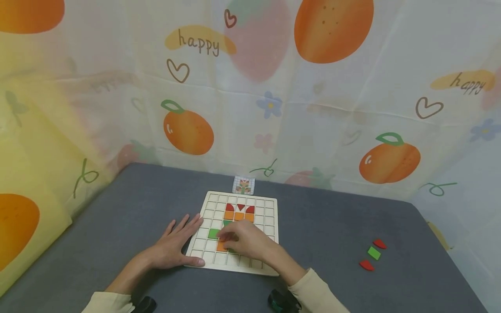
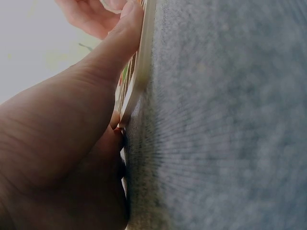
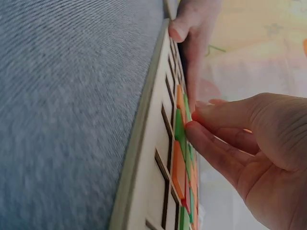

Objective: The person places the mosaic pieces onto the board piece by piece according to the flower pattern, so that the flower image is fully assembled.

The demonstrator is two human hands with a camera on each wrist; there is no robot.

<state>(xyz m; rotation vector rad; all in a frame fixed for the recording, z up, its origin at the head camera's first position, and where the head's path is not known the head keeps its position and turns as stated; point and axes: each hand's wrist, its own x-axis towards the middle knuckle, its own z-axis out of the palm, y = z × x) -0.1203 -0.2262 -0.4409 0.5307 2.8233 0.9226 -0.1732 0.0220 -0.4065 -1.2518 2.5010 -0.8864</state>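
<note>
A pale square grid board (image 1: 270, 265) lies on the table, with red, orange and green flat tiles in its cells. My left hand (image 1: 172, 245) rests along its left edge, fingers spread and fairly straight; its thumb (image 2: 127, 28) lies on the board's near corner. Over the middle of the board, my right hand (image 1: 248, 238) bends its fingers down between a light green tile (image 1: 213, 234) and an orange tile (image 1: 221, 246). In the right wrist view, the thumb and fingertips (image 3: 193, 128) come together at the tiles; whether a tile is pinched there is hidden.
Behind the board lies a small pattern card (image 1: 243, 185). On the table to the right are a red piece (image 1: 379, 243), a light green square (image 1: 374, 253) and another red piece (image 1: 367, 265). A fruit-printed curtain (image 1: 313, 108) hangs behind the grey table (image 1: 321, 234).
</note>
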